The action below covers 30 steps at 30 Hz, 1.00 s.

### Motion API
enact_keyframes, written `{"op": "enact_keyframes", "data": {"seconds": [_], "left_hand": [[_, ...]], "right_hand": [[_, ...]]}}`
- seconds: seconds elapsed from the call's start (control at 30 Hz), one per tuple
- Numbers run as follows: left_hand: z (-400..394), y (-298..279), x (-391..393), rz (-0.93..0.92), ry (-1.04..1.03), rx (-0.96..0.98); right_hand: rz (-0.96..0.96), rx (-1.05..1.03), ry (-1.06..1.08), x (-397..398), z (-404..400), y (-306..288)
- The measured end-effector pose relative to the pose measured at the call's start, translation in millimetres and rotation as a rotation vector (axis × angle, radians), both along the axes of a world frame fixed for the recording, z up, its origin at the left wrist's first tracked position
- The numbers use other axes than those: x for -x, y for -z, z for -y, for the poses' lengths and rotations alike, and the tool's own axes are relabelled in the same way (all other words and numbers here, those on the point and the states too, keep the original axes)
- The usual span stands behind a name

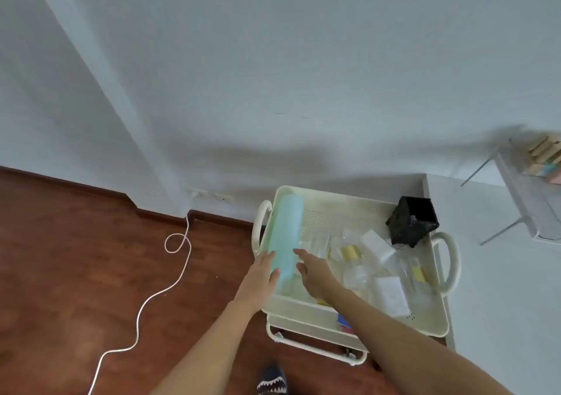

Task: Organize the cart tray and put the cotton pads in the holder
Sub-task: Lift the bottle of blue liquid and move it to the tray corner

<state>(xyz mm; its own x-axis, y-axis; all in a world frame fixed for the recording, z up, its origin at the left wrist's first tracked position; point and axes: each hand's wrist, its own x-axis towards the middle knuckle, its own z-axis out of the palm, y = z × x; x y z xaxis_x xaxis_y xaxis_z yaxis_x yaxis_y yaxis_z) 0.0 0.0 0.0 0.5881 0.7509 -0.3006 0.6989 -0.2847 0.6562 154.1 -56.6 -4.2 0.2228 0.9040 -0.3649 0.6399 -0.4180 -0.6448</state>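
In the head view, no brand, label or writing can be read; the print on the packets is too blurred. The cart tray [334,195], cream and perforated, is seen with a long mint-green pack of cotton pads [287,236] laid along its left wall. The left hand [262,274] is placed against the near end of the pack. Its fingers [267,258] are straight and released along the pack's left side, and the thumb is laid on the wrapper. The right hand [314,271] is held just right of the same end, its fingers [300,255] spread and relaxed; whether the pack is touched by them cannot be told. Right of the right fingers, clear packets [352,255] with yellow contents and white boxes [376,244] are scattered over the tray floor. Well beyond the fingers, at the far right corner, the black holder [413,221] is seen tilted; its contents cannot be made out. Below the right forearm, blue and pink items [344,323] are kept on the cart's lower shelf. Left of the left fingers, a white cable [179,273] is trailed over the wooden floor [76,258]. Far right, a white tabletop [485,288] bearing a wire rack [528,209] is seen.
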Motion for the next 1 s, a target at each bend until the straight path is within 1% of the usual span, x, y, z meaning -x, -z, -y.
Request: {"op": "enact_keyframes", "data": {"seconds": [0.2, 0.3, 0.4, 0.5, 0.63, 0.8, 0.9, 1.0], "left_hand": [[-10, 16, -2, -0.003, -0.026, 0.040], [-16, 23, -3, 0.026, 0.014, 0.057], [-21, 26, -3, 0.088, 0.037, 0.104], [-24, 24, -2, 0.178, -0.010, 0.145], [-25, 19, -3, 0.266, -0.061, 0.171], [-40, 0, -4, 0.313, -0.122, 0.210], [-53, -17, -5, 0.356, -0.172, 0.222], [-68, -38, -13, 0.455, -0.193, 0.269]], "right_hand": [[-0.191, 0.073, 0.223, 20, -13, 18], [-0.245, 0.090, 0.268, 24, -20, 18], [-0.290, 0.104, 0.308, 24, -25, 18], [-0.342, 0.093, 0.339, 23, -28, 13], [-0.381, 0.046, 0.363, 23, -28, 2], [-0.410, -0.014, 0.361, 17, -33, -22], [-0.401, -0.048, 0.352, 10, -39, -39], [-0.373, -0.097, 0.366, 0, -48, -56]]}}
